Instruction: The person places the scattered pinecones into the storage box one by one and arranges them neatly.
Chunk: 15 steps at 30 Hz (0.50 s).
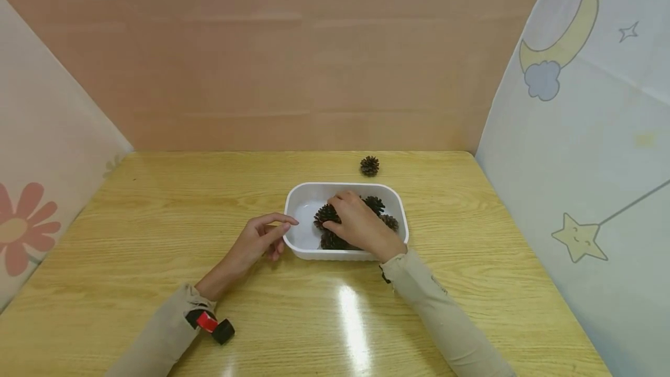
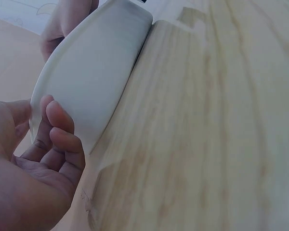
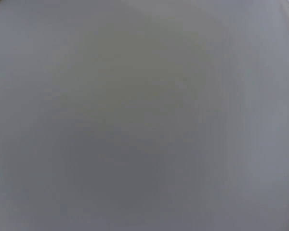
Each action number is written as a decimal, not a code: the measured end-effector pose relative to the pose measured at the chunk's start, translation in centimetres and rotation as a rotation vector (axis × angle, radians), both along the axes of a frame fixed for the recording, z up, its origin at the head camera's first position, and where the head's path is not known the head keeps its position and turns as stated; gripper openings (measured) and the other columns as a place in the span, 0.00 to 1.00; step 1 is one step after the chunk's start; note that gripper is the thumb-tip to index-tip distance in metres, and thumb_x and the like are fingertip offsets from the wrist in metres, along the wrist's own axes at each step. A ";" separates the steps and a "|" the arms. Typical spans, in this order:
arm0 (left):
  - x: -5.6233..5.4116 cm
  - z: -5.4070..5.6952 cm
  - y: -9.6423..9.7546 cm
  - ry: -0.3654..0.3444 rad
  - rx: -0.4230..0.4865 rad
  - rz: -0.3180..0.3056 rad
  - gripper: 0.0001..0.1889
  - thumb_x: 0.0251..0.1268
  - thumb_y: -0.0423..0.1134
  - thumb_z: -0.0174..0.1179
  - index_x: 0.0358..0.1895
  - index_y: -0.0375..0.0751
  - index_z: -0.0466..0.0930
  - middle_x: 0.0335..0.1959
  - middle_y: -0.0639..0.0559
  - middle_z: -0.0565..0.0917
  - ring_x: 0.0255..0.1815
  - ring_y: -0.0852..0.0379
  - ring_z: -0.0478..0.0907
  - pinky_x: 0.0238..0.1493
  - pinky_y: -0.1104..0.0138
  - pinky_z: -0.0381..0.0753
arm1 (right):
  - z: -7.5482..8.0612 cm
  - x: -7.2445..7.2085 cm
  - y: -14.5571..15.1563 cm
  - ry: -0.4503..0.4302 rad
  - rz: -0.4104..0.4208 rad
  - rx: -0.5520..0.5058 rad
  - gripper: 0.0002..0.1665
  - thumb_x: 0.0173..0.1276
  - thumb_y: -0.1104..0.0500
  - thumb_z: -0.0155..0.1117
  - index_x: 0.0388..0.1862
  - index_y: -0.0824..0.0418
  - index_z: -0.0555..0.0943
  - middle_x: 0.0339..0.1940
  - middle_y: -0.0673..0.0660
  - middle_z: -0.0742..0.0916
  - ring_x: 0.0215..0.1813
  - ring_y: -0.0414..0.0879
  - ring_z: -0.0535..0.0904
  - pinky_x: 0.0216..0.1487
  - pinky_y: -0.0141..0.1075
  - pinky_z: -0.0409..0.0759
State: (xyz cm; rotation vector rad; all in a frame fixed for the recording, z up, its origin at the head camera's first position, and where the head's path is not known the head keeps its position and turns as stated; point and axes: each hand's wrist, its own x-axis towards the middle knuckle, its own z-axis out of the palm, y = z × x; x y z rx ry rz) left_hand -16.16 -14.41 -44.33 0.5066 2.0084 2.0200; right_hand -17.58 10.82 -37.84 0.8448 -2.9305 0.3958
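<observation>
A white rectangular plastic box [image 1: 345,255] stands on the table, with several dark brown pine cones inside, mostly in its middle and right part. My left hand [image 1: 262,240] pinches the box's left rim between thumb and index finger; in the left wrist view its other fingers [image 2: 67,144] curl loosely outside the white wall [image 2: 96,72]. Reaching in over the near right side, my right hand [image 1: 361,223] has its fingers and thumb around a pine cone [image 1: 325,217]. Its palm hides part of the pile. Only a blurred pale surface fills the right wrist view.
One pine cone [image 1: 369,166] lies on the wooden table [image 1: 209,191] behind the box, near the back edge. A brown cloth backdrop [image 1: 303,63] rises behind the table. Printed pale cloths [image 1: 591,150] flank both sides.
</observation>
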 end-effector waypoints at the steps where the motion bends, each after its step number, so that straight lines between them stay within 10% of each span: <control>1: 0.0 0.0 0.0 0.003 -0.001 -0.001 0.19 0.76 0.41 0.57 0.57 0.26 0.77 0.17 0.48 0.78 0.15 0.58 0.72 0.18 0.68 0.76 | 0.1 0.0 0.0 0.002 0.000 0.000 0.27 0.69 0.50 0.69 0.58 0.68 0.79 0.58 0.63 0.81 0.62 0.56 0.74 0.63 0.45 0.75; 15: -0.1 -0.2 0.0 0.009 0.003 -0.002 0.19 0.76 0.41 0.57 0.56 0.26 0.77 0.17 0.49 0.78 0.15 0.58 0.72 0.18 0.70 0.75 | 1.8 -0.2 1.4 0.035 0.006 -0.062 0.23 0.70 0.55 0.68 0.58 0.68 0.80 0.57 0.62 0.82 0.59 0.56 0.75 0.58 0.44 0.79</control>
